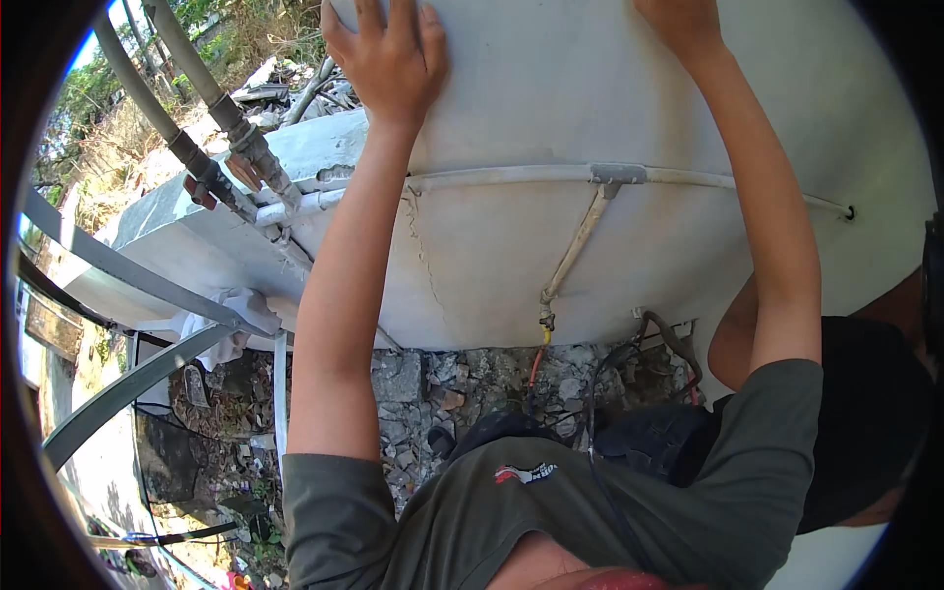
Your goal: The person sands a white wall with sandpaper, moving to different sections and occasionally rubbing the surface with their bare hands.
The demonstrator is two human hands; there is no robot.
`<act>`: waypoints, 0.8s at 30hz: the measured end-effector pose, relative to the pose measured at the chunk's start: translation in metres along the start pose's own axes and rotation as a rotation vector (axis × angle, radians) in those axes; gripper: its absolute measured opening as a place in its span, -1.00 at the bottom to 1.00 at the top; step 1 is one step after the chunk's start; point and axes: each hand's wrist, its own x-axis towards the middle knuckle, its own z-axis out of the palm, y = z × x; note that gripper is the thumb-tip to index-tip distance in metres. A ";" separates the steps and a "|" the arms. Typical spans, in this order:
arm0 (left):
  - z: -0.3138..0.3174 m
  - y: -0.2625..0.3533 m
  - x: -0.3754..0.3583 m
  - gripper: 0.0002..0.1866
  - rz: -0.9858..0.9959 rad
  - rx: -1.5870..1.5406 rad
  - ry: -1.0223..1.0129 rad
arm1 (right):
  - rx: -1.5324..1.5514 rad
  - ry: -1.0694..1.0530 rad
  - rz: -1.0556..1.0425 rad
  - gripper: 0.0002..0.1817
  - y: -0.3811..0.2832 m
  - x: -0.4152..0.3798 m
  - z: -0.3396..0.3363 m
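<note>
My left hand (388, 59) is raised against the white wall (536, 88), near its left edge. Its fingers are apart, with nothing seen in them; their tips reach the top of the view. Farther right, my right hand (680, 28) is also up at the wall, but the top edge of the view cuts off its fingers. Below both hands a white pipe (492, 177) runs across the wall. From its grey tee (618, 174) a branch pipe (578, 241) slants down to a small tap (547, 313).
Two grey pipes with valves (202, 187) rise at the left. Metal bars (138, 388) cross the lower left. Broken stones (398, 379) and a black cable (593, 393) lie along the wall's foot. Another person in dark clothing (865, 423) is close by on my right.
</note>
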 end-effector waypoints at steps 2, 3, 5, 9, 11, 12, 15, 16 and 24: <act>0.003 -0.002 0.000 -0.37 0.017 -0.020 0.039 | -0.031 0.053 0.101 -0.58 0.022 0.014 0.011; 0.003 -0.003 -0.002 -0.37 0.016 -0.018 0.038 | -0.035 0.119 0.211 -0.57 0.028 0.019 0.017; -0.002 0.000 0.000 -0.38 0.001 0.015 -0.005 | -0.058 0.242 0.362 -0.56 0.021 0.021 0.031; -0.003 0.000 0.000 -0.38 0.001 -0.034 0.001 | 0.056 0.244 0.326 -0.54 -0.037 0.004 0.036; -0.002 0.000 0.000 -0.38 -0.010 -0.012 -0.002 | 0.161 0.164 0.271 -0.52 -0.074 -0.019 0.027; -0.003 0.001 0.000 -0.38 -0.012 -0.015 -0.002 | 0.216 0.094 0.245 -0.51 -0.091 -0.029 0.019; -0.004 0.002 0.000 -0.38 -0.017 -0.014 0.010 | 0.260 -0.013 0.130 -0.50 -0.134 -0.073 0.018; -0.005 0.003 0.000 -0.38 -0.009 -0.017 0.012 | 0.256 -0.017 0.133 -0.50 -0.144 -0.088 0.017; -0.003 0.001 0.002 -0.38 0.014 0.009 0.018 | 0.294 -0.149 -0.223 -0.53 -0.113 -0.090 0.012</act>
